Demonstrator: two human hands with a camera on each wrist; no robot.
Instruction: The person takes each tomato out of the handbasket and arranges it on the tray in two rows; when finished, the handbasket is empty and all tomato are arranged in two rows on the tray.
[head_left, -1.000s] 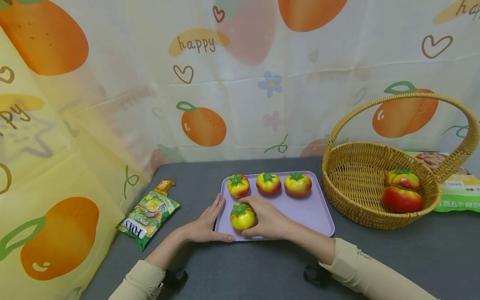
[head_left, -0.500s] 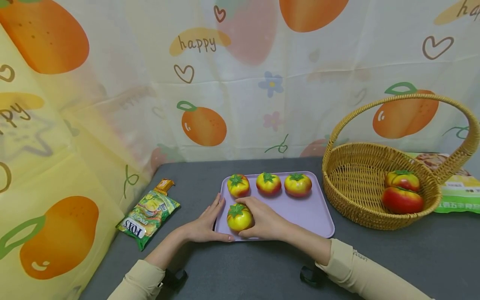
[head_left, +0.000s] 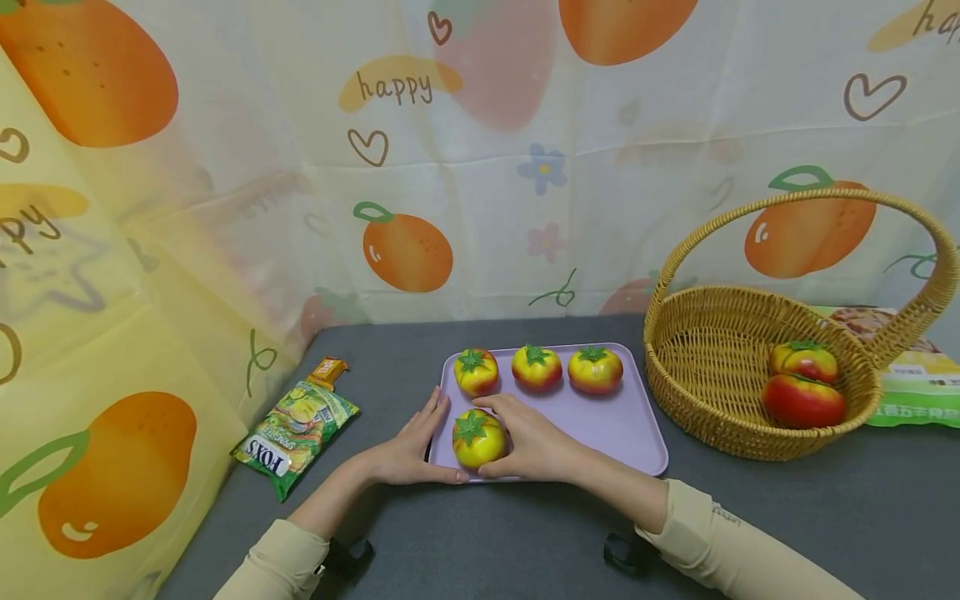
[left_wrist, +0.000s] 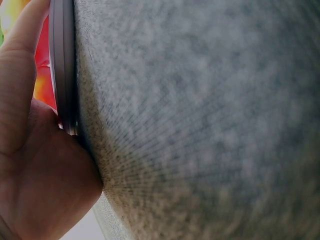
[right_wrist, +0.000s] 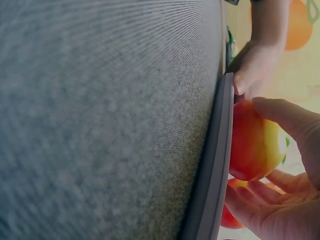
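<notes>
On a lilac tray (head_left: 600, 433), my right hand (head_left: 543, 442) holds a yellow-and-red toy-like tomato (head_left: 478, 439) with a green star-shaped calyx, near the front left corner. In the right wrist view the thumb touches one side of the tomato (right_wrist: 255, 142), and the fingers curve round the other; it sits on the tray floor. My left hand (head_left: 411, 446) rests against that tray corner, fingers straight along the left edge and thumb along the front. Behind stands a row of three similar tomatoes: left (head_left: 476, 372), middle (head_left: 537, 369) and right (head_left: 596, 371).
A wicker basket (head_left: 697, 417) with a tall handle stands to the right, two more tomatoes (head_left: 804, 402) inside. Behind it lies a green-and-yellow packet (head_left: 918, 396). Left of the tray are a green snack bag (head_left: 296, 433) and a small orange wrapper (head_left: 327, 372) on the grey table (head_left: 450, 542).
The tomato in my right hand has moved slightly left and down onto the tray's front left part. My left hand stays at the tray's corner.
</notes>
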